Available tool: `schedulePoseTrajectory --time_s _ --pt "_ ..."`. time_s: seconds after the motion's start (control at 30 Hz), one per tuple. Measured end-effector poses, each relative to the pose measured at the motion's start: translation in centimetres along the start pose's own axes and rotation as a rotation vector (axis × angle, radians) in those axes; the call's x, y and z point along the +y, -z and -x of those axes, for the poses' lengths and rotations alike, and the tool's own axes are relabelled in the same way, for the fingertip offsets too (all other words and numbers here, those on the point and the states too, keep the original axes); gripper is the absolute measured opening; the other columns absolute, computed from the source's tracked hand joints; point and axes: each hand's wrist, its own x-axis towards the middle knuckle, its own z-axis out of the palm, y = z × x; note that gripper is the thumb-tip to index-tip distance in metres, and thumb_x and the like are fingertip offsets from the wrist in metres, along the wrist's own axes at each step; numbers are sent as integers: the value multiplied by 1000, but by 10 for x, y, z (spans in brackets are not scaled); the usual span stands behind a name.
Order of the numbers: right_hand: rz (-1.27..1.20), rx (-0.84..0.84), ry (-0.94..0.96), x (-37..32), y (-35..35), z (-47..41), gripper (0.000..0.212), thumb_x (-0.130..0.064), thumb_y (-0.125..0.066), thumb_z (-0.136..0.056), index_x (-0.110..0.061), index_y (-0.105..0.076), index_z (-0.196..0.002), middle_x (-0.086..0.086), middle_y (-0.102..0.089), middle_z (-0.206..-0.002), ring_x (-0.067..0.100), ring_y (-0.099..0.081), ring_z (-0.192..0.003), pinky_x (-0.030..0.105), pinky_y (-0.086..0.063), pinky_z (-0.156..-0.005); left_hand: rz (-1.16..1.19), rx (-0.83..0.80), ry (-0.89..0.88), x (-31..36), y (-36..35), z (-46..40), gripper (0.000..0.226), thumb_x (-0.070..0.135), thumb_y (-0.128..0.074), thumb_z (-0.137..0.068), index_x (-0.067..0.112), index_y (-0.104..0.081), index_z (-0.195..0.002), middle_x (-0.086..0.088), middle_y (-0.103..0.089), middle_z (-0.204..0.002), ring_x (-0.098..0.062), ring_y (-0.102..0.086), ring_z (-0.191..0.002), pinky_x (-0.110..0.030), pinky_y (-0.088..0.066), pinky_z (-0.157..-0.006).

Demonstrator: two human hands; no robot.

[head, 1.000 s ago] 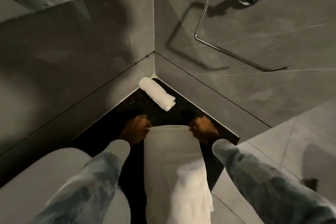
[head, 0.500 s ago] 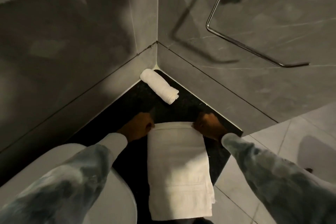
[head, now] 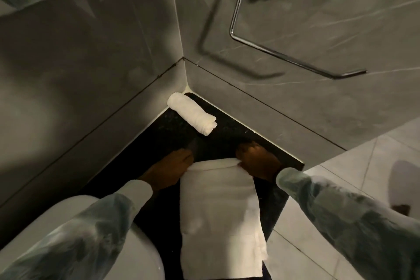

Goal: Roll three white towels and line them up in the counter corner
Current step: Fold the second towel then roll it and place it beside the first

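One rolled white towel [head: 192, 116] lies in the far corner of the black counter [head: 163, 141], angled against the grey walls. A second white towel [head: 221, 216] lies folded flat and long on the counter, its near end hanging over the front edge. My left hand [head: 169, 171] grips the far left corner of this flat towel. My right hand [head: 256, 160] grips its far right corner. The far edge between my hands is curled over into a small first fold. No third towel is visible.
A white basin [head: 127, 254] fills the lower left beside the flat towel. A chrome towel ring [head: 268, 48] hangs on the right wall above the counter. Grey tiled floor [head: 341, 179] lies to the right, past the counter's edge.
The towel was lowered from a lifted, draped position to lie flat on the counter. Its far edge has since curled over between my hands. The rolled towel has not moved.
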Motion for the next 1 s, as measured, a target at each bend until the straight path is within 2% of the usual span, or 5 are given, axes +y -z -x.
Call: schedulePoseTrajectory --time_s 0.17,0.33,0.57,0.8,1.0 --pt "96 319 134 0 -6 21 27 -12 -82 -72 -7 -74 -97 16 -71 -103 33 -71 -89 39 -58 -80 -88 -33 -56 3 -3 -1 48 9 -90 -51 9 -75 -97 -12 -74 -103 -25 -71 -86 -28 -59 -72" --pt "-293 93 -57 -6 -10 32 17 -22 -61 -93 -11 -72 -101 12 -64 -118 32 -60 -109 40 -50 -95 182 -60 151 5 -1 10 14 18 -62 -90 7 -67 -99 -13 -66 -107 -25 -64 -95 -34 -53 -86" --pt "-638 -29 -479 2 -1 14 32 -34 -80 -76 -19 -69 -102 7 -69 -109 28 -59 -108 33 -48 -93 343 -131 361 2 15 -18 37 10 -64 -90 9 -58 -127 -15 -53 -130 -27 -57 -117 -39 -49 -103" --pt "-385 -181 -259 -5 -4 14 50 -28 -71 -85 -20 -57 -133 6 -49 -143 28 -46 -133 39 -37 -112 129 -181 230 11 5 -12 28 18 -56 -95 9 -57 -121 -10 -54 -131 -25 -53 -120 -32 -43 -103" --pt "-36 149 -35 -22 -17 31 38 -12 -70 -81 -17 -65 -119 14 -60 -127 36 -59 -114 45 -47 -95 -83 -30 19 22 -5 5 31 19 -79 -76 3 -73 -102 -18 -74 -107 -31 -73 -95 -38 -60 -81"
